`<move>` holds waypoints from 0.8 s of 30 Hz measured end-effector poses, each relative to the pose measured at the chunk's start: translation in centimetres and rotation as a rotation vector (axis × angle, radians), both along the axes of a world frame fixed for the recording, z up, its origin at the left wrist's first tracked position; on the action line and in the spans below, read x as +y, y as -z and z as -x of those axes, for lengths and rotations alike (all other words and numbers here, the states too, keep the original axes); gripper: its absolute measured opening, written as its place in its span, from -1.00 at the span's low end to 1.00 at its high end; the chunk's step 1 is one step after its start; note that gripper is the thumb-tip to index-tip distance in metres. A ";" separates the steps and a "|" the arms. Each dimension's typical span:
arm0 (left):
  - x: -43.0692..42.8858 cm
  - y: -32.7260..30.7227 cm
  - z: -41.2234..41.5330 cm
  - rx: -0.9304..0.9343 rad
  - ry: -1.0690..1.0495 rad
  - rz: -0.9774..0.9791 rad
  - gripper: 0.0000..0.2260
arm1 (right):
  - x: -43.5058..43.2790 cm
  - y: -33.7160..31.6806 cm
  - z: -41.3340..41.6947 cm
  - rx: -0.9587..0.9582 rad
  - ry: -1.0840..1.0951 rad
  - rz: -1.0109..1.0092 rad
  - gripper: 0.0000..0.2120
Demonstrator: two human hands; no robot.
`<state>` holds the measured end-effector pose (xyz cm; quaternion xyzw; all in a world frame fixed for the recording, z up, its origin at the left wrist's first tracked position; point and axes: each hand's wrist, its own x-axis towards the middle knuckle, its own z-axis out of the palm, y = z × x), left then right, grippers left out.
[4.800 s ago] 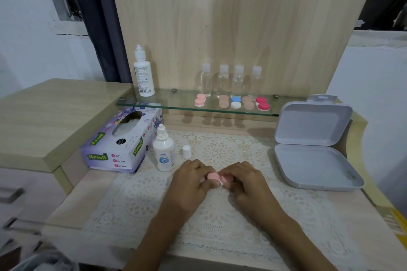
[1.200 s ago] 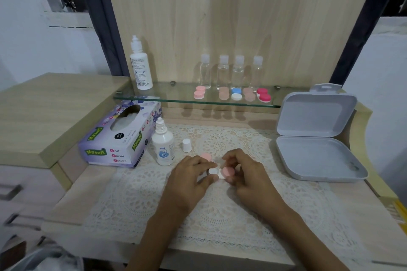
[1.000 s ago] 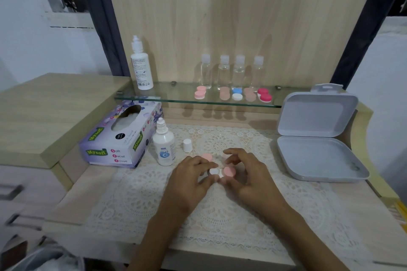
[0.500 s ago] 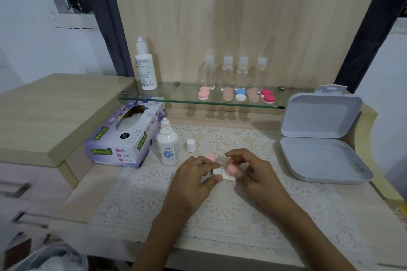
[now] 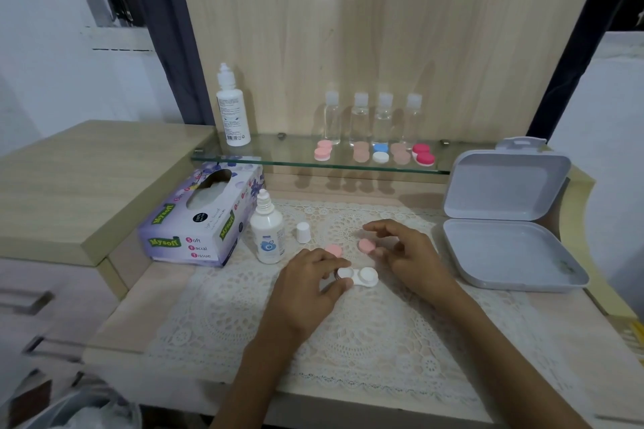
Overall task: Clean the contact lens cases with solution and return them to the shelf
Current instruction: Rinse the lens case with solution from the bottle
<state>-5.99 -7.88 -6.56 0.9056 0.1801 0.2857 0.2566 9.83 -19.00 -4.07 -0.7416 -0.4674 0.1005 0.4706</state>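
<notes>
A white contact lens case base lies on the lace mat with both wells uncovered. My left hand pinches its left well between thumb and fingers. Two pink caps lie on the mat behind it: one just above my left hand, the other at the thumb tip of my right hand, whose fingers are spread. An uncapped small solution bottle stands left of them, its white cap beside it. Several more lens cases sit on the glass shelf.
A tissue box lies at the left of the mat. An open grey plastic box sits at the right. On the shelf stand a tall white bottle and several small clear bottles.
My right hand has taken the second pink cap off the case and carried it back onto the mat. Its fingers have spread. My left hand still holds the base.
</notes>
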 end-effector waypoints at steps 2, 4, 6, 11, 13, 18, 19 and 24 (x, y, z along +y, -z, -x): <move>0.0 0.1 0.0 0.000 -0.002 0.004 -0.75 | -1.1 0.1 0.2 0.018 0.028 -0.036 -0.69; 0.1 0.2 0.0 -0.001 -0.006 -0.002 -0.75 | -2.2 0.3 1.1 0.123 0.038 -0.065 -0.75; 0.2 0.2 -0.1 -0.001 -0.012 -0.017 -0.74 | -2.8 0.6 2.0 0.147 0.024 -0.034 -0.75; 0.3 0.2 0.0 0.043 -0.057 -0.130 -0.69 | -2.3 1.4 2.0 -0.139 0.012 0.069 -0.73; 0.2 0.2 0.0 0.054 -0.064 -0.154 -0.67 | -2.2 1.5 1.9 -0.161 0.016 0.069 -0.77; 0.1 0.4 0.1 0.063 -0.105 -0.190 -0.58 | -2.4 1.5 2.0 -0.149 0.033 0.046 -0.79; 0.1 0.4 0.1 0.079 -0.109 -0.188 -0.54 | -2.4 1.5 2.0 -0.150 0.033 0.042 -0.79; 0.0 0.3 0.2 0.190 -0.077 -0.166 -0.38 | -2.9 1.0 2.2 -0.106 0.042 -0.004 -0.80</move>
